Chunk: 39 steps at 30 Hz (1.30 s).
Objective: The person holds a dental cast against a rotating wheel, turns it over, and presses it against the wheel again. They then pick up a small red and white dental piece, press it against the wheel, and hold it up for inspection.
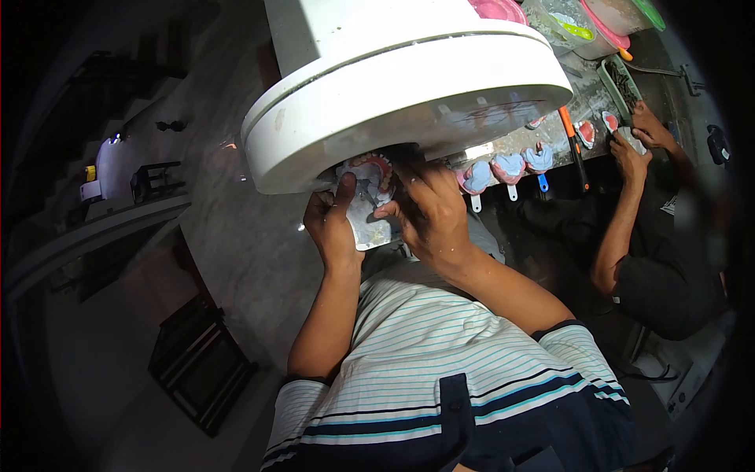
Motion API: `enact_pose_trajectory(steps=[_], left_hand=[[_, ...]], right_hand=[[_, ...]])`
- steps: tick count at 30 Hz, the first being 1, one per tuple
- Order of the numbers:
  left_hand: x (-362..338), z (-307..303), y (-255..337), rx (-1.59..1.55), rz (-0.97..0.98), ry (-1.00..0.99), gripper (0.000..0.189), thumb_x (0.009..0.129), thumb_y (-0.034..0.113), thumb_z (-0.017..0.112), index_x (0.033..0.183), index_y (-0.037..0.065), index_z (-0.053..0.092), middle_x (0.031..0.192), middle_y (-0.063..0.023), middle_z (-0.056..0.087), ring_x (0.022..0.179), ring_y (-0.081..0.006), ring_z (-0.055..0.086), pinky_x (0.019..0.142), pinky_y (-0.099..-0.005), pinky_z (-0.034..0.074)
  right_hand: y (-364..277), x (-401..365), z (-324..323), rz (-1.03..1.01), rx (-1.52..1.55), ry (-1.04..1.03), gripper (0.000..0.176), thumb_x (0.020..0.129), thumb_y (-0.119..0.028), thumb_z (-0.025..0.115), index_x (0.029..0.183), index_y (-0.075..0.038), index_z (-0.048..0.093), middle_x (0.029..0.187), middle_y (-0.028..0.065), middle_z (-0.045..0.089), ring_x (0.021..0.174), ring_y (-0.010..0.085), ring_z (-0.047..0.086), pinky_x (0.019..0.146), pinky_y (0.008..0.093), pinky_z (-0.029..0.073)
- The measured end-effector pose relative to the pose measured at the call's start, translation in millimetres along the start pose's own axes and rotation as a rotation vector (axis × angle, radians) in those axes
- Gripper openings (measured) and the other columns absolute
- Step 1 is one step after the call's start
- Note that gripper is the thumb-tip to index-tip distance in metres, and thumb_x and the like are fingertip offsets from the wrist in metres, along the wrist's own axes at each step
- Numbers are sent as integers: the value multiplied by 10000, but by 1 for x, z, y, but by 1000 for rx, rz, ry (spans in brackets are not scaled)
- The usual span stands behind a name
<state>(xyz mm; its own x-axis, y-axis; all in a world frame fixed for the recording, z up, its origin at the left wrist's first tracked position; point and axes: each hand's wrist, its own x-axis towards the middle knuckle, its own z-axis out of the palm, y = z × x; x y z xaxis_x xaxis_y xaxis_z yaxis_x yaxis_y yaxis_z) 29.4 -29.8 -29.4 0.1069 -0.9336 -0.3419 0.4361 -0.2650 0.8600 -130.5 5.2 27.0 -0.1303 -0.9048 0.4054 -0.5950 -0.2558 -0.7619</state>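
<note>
Below the rim of a large white round machine housing (409, 102), a denture-like arch (373, 162) with pink gum and a row of teeth sits on a grey-white base. My left hand (334, 224) is closed on the left side of this dental model, thumb pressed on top. My right hand (432, 208) is bent around its right side, fingers at the teeth and thumb near the middle; some fingertips are in shadow. A pale flat plate (373, 232) lies under the model, between my hands. Whether it belongs to the model cannot be made out.
Several impression trays with blue-grey material (507, 167) line the bench edge at right, beside an orange-and-black handled tool (574, 145). A co-worker's hands (633, 153) hold a pale cast near a green tray (620, 85). Tubs (558, 27) stand behind.
</note>
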Motion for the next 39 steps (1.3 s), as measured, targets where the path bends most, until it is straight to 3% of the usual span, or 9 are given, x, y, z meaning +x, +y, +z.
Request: enact_pose_trajectory(steps=[7, 10, 16, 18, 31, 36, 39], left_hand=[[-2, 7, 4, -6, -23, 36, 212, 960, 166, 768, 1003, -29, 696, 920, -116, 751, 749, -168, 711, 675, -304, 549], [-3, 7, 7, 74, -30, 33, 221, 966, 162, 761, 1057, -24, 682, 985, -123, 747, 814, -165, 717, 712, -307, 551], [-15, -3, 12, 80, 3, -82, 216, 959, 103, 747, 1079, 43, 577, 1072, -85, 675, 985, -150, 657, 887, -309, 512], [-15, -11, 13, 35, 5, -236, 255, 927, 50, 767, 1100, 31, 579, 1101, -83, 674, 1056, -145, 627, 954, -322, 475], [-12, -19, 6, 90, 21, -230, 273, 918, 89, 796, 1034, 59, 550, 974, -36, 649, 888, -120, 609, 858, -272, 476], [-12, -23, 10, -52, -48, -298, 282, 940, 59, 745, 1138, 53, 545, 1076, -58, 630, 1002, -153, 606, 969, -300, 450], [-15, -28, 11, -9, 49, -374, 308, 931, 34, 739, 1153, 61, 526, 1127, -61, 616, 1065, -158, 583, 988, -296, 428]], right_hand=[[2, -3, 3, 6, -14, 10, 628, 692, -115, 877, 1255, 34, 640, 1166, 183, 652, 1022, 373, 591, 910, 444, 448], [0, -1, 3, 15, -23, 10, 612, 692, -155, 890, 1226, 19, 647, 1109, 166, 651, 988, 367, 583, 890, 445, 445], [2, 0, 5, -2, -48, 18, 538, 698, -218, 899, 1123, -5, 645, 1001, 149, 621, 932, 357, 561, 843, 446, 426], [0, 0, 5, -12, -59, 19, 519, 701, -225, 898, 1096, -9, 641, 978, 148, 610, 921, 357, 555, 832, 447, 419], [-1, 2, 9, -47, -106, 25, 506, 725, -237, 888, 1070, -7, 598, 954, 150, 595, 911, 367, 548, 816, 461, 404], [-2, 1, 4, -56, -166, -30, 534, 706, -287, 905, 1054, -19, 601, 941, 146, 592, 898, 366, 550, 807, 460, 405], [2, 1, -4, -102, -129, -33, 533, 680, -308, 919, 1018, -35, 610, 908, 127, 599, 873, 359, 556, 793, 461, 405]])
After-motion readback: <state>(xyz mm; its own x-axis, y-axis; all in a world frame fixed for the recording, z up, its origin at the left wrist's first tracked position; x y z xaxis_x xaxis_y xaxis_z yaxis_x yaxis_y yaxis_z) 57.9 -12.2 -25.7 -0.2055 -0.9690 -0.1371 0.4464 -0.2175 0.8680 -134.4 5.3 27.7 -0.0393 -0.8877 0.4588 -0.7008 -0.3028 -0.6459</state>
